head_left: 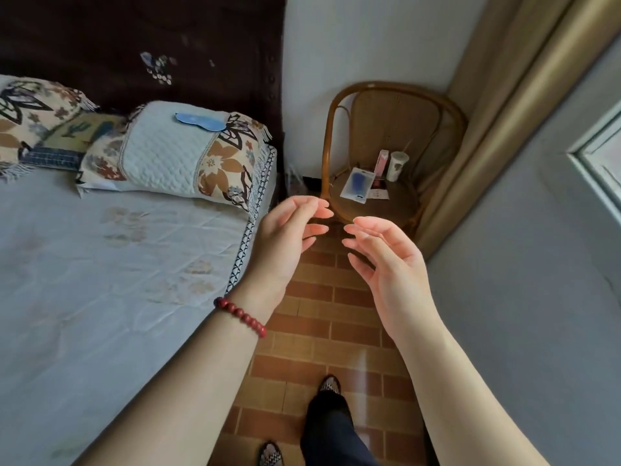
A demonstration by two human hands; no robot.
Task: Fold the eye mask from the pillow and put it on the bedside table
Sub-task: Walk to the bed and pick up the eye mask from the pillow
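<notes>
A light blue eye mask (199, 121) lies flat on top of the white quilted pillow (168, 153) at the head of the bed. The wicker chair (396, 200) in the corner serves as the bedside table. My left hand (289, 237), with a red bead bracelet at the wrist, and my right hand (389, 260) are raised in front of me above the brick floor, palms facing each other. Both hold nothing, fingers loosely apart. They hover well short of the mask, near the bed's corner.
On the chair seat lie a clear packet with a blue item (358, 185), a pink box (381, 163) and a white cup (396, 166). More patterned pillows (33, 112) sit at the left. A curtain (504, 112) hangs at the right, and my legs stand on the floor.
</notes>
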